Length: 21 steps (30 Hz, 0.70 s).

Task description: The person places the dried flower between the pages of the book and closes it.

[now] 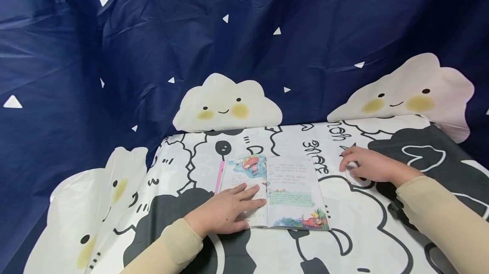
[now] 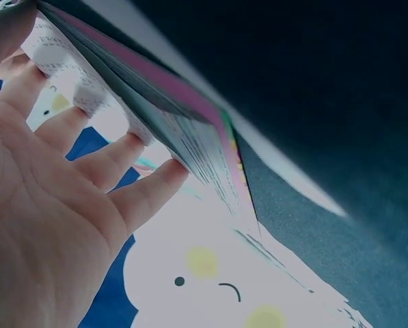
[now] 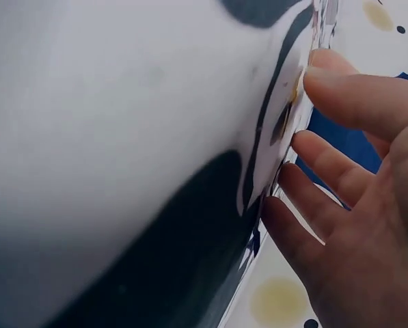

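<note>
L hand (image 1: 225,208) lies spread wide on open storybook (image 1: 294,178); only L wrist cam shows thick pg stack (image 2: 198,147). R hand (image 1: 368,163), at right: can't tell grip.

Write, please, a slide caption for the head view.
Left hand spread on an open book, right hand over the patterned cloth beside it.

1. Head view: light is diffuse and even. The patterned cloth (image 1: 355,219) renders bright; small print in the open book (image 1: 290,170) is not resolved.
2. Head view: the curtain (image 1: 248,45) renders dark, its folds softly shaded, deepest toward far right.
3. Left wrist view: cool cast, high contrast. The cloud figure (image 2: 162,253) is overexposed; the upper right lies in darkness.
4. Right wrist view: near cloth is blurred; the right hand (image 3: 368,219) is sharper.
</note>
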Each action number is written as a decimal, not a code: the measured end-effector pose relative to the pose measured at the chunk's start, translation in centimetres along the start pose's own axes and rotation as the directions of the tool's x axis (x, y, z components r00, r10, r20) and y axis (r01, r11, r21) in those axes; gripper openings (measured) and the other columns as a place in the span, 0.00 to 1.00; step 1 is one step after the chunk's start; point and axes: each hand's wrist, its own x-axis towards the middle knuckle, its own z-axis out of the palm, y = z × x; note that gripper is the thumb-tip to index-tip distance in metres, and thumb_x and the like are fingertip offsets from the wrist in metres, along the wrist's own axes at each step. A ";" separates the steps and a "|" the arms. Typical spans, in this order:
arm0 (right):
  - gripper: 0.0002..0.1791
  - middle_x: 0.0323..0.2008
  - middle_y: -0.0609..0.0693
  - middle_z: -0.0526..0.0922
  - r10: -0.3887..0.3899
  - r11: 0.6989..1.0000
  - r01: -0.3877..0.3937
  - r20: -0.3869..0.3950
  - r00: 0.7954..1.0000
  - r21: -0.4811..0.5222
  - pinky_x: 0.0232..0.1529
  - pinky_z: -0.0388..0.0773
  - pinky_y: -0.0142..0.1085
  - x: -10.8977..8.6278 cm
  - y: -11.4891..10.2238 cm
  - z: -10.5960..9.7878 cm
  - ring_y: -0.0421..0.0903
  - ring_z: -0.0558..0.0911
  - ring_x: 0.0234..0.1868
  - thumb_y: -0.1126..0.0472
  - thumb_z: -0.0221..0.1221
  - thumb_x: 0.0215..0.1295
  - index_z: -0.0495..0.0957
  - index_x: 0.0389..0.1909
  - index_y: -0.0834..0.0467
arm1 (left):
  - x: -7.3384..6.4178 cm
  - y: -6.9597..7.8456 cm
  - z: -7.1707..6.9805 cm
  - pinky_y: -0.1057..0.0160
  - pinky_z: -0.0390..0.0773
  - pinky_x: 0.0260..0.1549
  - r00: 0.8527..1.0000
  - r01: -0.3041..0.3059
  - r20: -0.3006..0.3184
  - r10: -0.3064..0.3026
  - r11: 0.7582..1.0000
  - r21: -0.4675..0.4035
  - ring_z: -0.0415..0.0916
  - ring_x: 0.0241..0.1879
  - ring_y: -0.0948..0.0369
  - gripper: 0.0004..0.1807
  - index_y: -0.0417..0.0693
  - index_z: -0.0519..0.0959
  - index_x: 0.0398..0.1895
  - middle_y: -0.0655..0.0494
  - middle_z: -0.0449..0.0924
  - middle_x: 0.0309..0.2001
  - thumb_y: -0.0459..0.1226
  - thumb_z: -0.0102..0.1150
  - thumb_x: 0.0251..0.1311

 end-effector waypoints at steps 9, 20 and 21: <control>0.16 0.58 0.59 0.70 -0.015 1.000 0.016 0.024 1.000 -0.003 0.47 0.70 0.47 -0.2 -0.1 0.1 0.61 0.72 0.56 0.68 0.67 0.55 0.79 0.27 0.41 | 0.0 0.1 0.1 0.48 0.61 0.70 1.000 0.016 -0.001 -0.016 1.000 -0.001 0.59 0.73 0.40 0.39 0.66 0.61 0.79 0.51 0.56 0.78 0.51 0.63 0.65; 0.18 0.43 0.47 0.70 -0.085 0.994 0.085 0.008 0.996 -0.062 0.43 0.66 0.41 -0.5 0.0 0.3 0.49 0.69 0.46 0.69 0.64 0.60 0.75 0.21 0.42 | -0.1 0.4 0.2 0.47 0.63 0.68 0.999 0.038 0.008 -0.038 0.999 -0.011 0.58 0.73 0.41 0.40 0.67 0.60 0.79 0.52 0.55 0.79 0.51 0.63 0.65; 0.18 0.43 0.47 0.70 -0.091 0.993 0.091 0.009 0.996 -0.071 0.42 0.66 0.41 -0.5 0.0 0.3 0.48 0.69 0.46 0.69 0.64 0.61 0.75 0.22 0.42 | -0.1 0.4 0.2 0.47 0.63 0.68 0.999 0.039 0.010 -0.039 0.999 -0.014 0.58 0.73 0.41 0.40 0.67 0.60 0.79 0.52 0.55 0.79 0.51 0.63 0.65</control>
